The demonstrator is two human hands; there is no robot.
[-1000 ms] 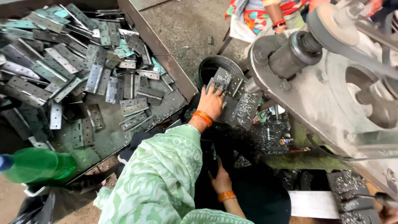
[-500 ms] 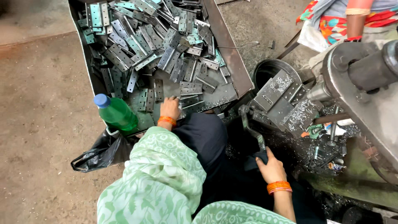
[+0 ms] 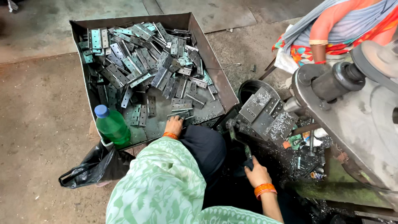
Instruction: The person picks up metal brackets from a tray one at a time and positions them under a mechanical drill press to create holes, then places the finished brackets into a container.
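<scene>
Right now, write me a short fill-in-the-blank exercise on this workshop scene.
1. The left hand reaches into a metal tray full of flat metal ____.
2. The bottle at the tray's corner is green with a ____ cap.
3. The right hand wears an ____ bangle.

Missing words: hinges; blue; orange

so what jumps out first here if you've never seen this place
The big metal tray at top centre, heaped with flat grey hinge plates, draws the eye first; the left hand reaches into its near edge. A green bottle stands at the tray's near left corner. On the right looms a heavy grey machine, strewn with metal shavings.
</scene>
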